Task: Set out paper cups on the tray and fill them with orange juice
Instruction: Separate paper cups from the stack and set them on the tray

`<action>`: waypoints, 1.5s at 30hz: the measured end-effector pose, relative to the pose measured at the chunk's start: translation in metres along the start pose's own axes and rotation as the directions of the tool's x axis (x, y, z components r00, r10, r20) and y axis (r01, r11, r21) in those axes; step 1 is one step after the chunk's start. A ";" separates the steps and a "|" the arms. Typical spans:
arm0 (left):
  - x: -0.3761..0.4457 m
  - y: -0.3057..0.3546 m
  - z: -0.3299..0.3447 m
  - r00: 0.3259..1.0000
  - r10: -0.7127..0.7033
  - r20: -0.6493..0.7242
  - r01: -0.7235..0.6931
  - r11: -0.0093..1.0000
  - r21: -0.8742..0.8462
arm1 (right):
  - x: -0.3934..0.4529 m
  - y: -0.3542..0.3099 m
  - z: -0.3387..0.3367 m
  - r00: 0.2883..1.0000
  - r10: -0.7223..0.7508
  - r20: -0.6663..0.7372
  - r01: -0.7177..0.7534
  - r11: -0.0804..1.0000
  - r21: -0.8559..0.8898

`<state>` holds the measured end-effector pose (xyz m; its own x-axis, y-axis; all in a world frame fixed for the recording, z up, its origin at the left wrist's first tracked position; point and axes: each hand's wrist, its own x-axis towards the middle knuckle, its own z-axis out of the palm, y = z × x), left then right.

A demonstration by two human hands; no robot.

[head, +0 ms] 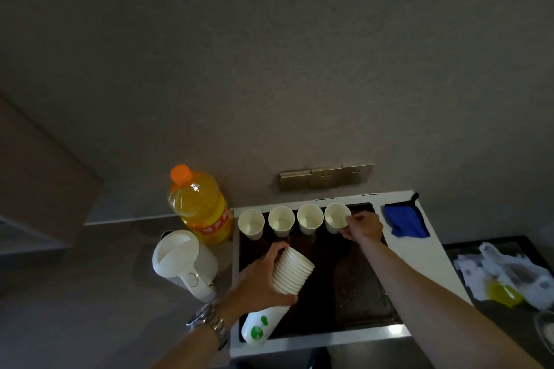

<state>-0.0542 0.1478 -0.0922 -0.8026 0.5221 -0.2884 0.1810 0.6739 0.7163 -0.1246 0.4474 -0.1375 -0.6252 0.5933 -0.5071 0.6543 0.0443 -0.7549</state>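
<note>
Standing at the far left on the grey counter (90, 293) is a white kettle (183, 263), lid shut, with the juice bottle (201, 207) just behind it, upright, orange cap on and nearly full. To their right lies the dark tray (353, 284), set in a white frame. The left hand (260, 275), a metal watch (209, 323) on its wrist, hovers over the tray's near left part with fingers and thumb curled round a stack (292, 274) of nested white cups, tilted so its open mouth points up and to the right; the stack's lower end sits in a plastic sleeve (259, 328) printed with green dots, reaching to the tray's near edge. Along the tray's far edge four cups stand upright in a row, all empty: the first cup (251, 223) next to the bottle, the second cup (281, 220), the third cup (310, 218) and the fourth cup (335, 217). The right hand (362, 226) pinches the fourth cup's right side at the rim between thumb and fingers, the arm stretched across the tray. Right of the tray a blue cloth (406, 220) lies on the white frame. Farther right, on a dark surface, sits a crumpled plastic bag (509, 272) with something yellow inside.
</note>
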 end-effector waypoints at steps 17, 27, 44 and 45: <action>0.006 0.009 -0.006 1.000 0.004 -0.029 -0.004 1.000 0.014 | -0.074 -0.030 0.007 0.615 -0.188 0.766 0.537 0.811 -0.232; 0.006 0.023 -0.003 0.998 0.053 -0.024 -0.051 0.996 0.070 | -0.072 -0.026 -0.003 0.548 -0.214 0.809 0.562 0.810 -0.167; 0.022 0.053 0.006 0.995 0.103 -0.011 -0.103 0.994 0.034 | -0.059 -0.037 -0.036 0.538 -0.237 0.809 0.651 0.726 -0.220; 0.024 0.055 0.006 0.994 0.106 -0.009 -0.106 0.994 0.031 | -0.058 -0.038 -0.038 0.544 -0.240 0.804 0.650 0.726 -0.223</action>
<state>-0.0602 0.2007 -0.0630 -0.7837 0.5863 -0.2052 0.2826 0.6307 0.7227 -0.0966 0.4419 -0.0634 -0.8389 -0.3346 -0.4293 0.1637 0.5972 -0.7852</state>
